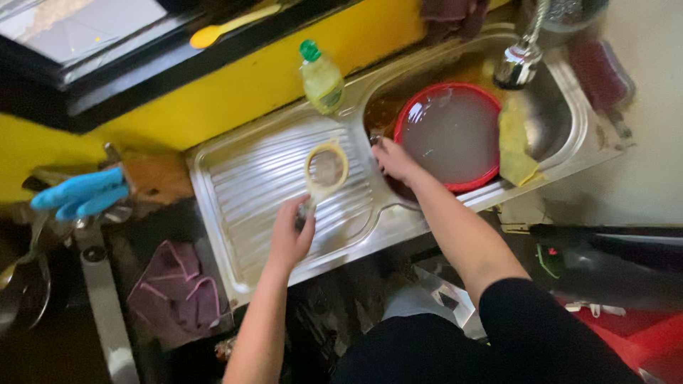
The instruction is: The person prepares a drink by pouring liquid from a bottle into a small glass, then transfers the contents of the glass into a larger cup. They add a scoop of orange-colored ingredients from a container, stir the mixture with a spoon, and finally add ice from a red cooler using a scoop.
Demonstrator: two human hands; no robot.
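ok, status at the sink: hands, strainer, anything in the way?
Left hand grips strainer handle, over the drainboard. Right hand at the basin edge beside red bowl. Nothing blocking the strainer.

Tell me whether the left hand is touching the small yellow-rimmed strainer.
Touching. The head view shows the left hand closed around the handle of the small yellow-rimmed strainer, holding it above the ribbed steel drainboard.

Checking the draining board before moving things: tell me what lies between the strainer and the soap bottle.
In the head view, only bare ribbed draining board lies between the strainer in the left hand and the soap bottle.
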